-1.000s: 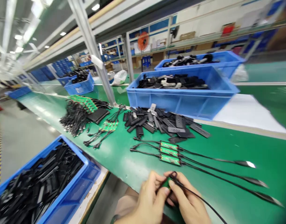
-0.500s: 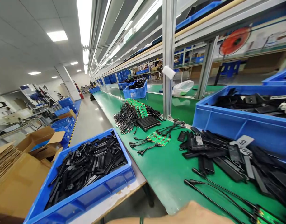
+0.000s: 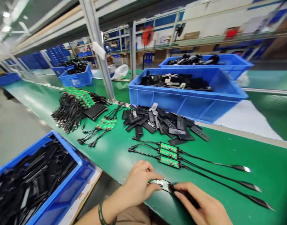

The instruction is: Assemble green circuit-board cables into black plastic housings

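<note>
My left hand [image 3: 140,181] pinches one end of a small green circuit board [image 3: 165,185] between thumb and fingers, close to the table's front edge. My right hand [image 3: 201,203] is closed on a black cable [image 3: 171,187] at the board's right end; much of that cable is hidden by the fingers. Just beyond lie three circuit boards [image 3: 169,162] in narrow black casings, side by side, with short leads on the left and long cables [image 3: 211,179] with metal-tipped plugs stretching right.
Loose black plastic casings [image 3: 155,120] are heaped behind the boards, before a blue bin [image 3: 185,104]. Wired green boards [image 3: 107,123] and a larger cabled pile [image 3: 70,109] lie left. Another blue bin [image 3: 63,175] of black parts stands at the front left. A metal post [image 3: 98,62] rises behind.
The view has swung to the right and down. Both hands now show, with a circuit board and its cable between them; earlier only a blurred arm and hand crossed the bottom edge.
</note>
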`<state>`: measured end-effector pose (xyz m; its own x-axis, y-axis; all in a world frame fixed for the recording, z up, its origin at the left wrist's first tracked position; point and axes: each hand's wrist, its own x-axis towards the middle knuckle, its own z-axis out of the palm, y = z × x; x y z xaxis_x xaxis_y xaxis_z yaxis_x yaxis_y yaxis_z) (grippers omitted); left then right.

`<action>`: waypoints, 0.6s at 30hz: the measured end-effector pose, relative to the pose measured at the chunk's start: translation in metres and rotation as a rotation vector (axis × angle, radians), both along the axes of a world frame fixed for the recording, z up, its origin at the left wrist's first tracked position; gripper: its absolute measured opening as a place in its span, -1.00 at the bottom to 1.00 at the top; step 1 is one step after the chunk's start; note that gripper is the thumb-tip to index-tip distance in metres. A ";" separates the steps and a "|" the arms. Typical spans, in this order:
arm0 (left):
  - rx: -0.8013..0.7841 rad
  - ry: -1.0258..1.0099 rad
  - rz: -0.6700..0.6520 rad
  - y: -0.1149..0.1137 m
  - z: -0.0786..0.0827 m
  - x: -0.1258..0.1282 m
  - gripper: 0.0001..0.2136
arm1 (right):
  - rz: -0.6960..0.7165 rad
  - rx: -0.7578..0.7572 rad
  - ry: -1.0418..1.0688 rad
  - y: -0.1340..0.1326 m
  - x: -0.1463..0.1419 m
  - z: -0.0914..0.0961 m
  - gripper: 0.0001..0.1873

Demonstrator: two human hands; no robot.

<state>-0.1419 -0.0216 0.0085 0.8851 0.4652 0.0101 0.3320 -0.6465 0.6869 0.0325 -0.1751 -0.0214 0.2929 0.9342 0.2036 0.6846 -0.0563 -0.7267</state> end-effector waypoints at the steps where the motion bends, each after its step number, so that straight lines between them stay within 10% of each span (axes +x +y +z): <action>1: -0.003 -0.007 -0.008 0.001 -0.002 0.000 -0.72 | -0.009 -0.043 0.031 0.005 -0.002 0.006 -0.82; 7: 0.013 -0.001 -0.050 0.002 -0.006 0.001 -0.73 | 0.029 -0.186 0.106 0.016 -0.007 0.016 -0.75; 18: 0.005 -0.011 -0.056 0.001 -0.006 0.002 -0.73 | 0.300 0.128 -0.605 -0.005 0.001 0.006 -0.60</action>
